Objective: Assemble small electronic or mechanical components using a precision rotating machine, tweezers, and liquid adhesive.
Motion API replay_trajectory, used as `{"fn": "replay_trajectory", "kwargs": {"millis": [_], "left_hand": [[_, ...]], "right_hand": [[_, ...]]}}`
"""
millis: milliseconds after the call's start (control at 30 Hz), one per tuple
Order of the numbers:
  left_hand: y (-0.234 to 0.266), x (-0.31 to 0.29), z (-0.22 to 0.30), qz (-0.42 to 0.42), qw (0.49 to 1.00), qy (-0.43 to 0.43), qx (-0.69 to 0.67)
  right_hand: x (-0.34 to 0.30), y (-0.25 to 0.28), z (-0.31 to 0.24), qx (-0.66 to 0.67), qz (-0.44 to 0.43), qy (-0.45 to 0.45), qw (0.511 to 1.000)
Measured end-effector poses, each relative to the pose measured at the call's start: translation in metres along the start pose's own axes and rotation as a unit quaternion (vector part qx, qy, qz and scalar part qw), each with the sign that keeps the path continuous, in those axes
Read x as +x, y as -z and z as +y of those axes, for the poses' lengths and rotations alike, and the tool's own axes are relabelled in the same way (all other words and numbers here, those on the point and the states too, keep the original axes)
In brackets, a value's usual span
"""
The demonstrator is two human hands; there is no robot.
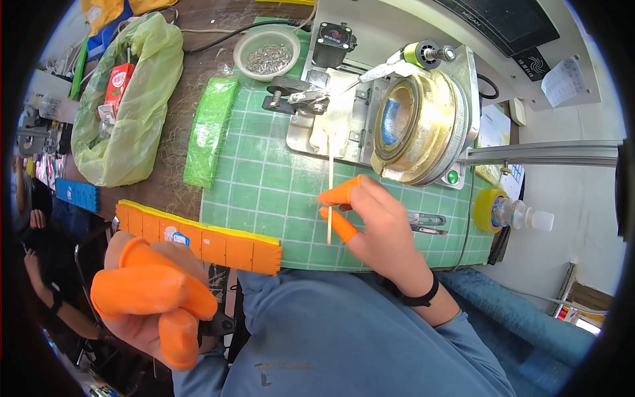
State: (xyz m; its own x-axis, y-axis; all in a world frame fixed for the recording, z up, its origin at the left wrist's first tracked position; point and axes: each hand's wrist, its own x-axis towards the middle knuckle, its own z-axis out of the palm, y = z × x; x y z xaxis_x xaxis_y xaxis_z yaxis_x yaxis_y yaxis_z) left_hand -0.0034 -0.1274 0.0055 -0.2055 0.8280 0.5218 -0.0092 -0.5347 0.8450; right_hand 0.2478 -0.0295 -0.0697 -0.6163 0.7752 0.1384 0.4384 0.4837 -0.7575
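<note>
My right hand [383, 228], with orange finger cots on thumb and forefinger, pinches a thin pale wooden stick [331, 173]. The stick stands nearly lengthwise over the green gridded mat [258, 198], its far end at a pale, shiny plate [336, 106] on the machine. Close to me at the left, my left hand [155, 298] is closed, its fingers in orange cots bent toward the thumb. What those fingers hold, if anything, is hidden. Just beyond it lies an orange notched strip [225, 248] with a yellow back edge.
A machine with a golden tape-like roll [413, 126] stands at the back. Left of it are a bowl of small metal parts [268, 56], a green block [210, 132] and a yellow-green plastic bag [149, 79]. Tweezers [426, 219] and a clear bottle [519, 214] lie right.
</note>
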Motion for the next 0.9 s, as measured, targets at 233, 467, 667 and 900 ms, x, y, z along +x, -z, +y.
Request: {"fn": "replay_trajectory", "kwargs": {"millis": [233, 467, 667, 900], "left_hand": [[0.001, -0.005, -0.005, 0.033, 0.998, -0.014, 0.042], [0.002, -0.005, -0.004, 0.007, 0.998, -0.026, 0.056], [-0.007, -0.009, 0.005, 0.077, 0.995, 0.026, 0.062], [-0.015, -0.013, 0.005, 0.129, 0.987, 0.055, 0.078]], "right_hand": [[0.003, 0.000, -0.001, -0.056, 0.050, 0.006, 0.997], [-0.001, -0.001, -0.013, -0.039, 0.006, -0.067, 0.997], [0.005, -0.001, -0.016, -0.053, -0.009, -0.120, 0.991], [0.005, 0.001, -0.014, 0.017, 0.002, -0.092, 0.996]]}}
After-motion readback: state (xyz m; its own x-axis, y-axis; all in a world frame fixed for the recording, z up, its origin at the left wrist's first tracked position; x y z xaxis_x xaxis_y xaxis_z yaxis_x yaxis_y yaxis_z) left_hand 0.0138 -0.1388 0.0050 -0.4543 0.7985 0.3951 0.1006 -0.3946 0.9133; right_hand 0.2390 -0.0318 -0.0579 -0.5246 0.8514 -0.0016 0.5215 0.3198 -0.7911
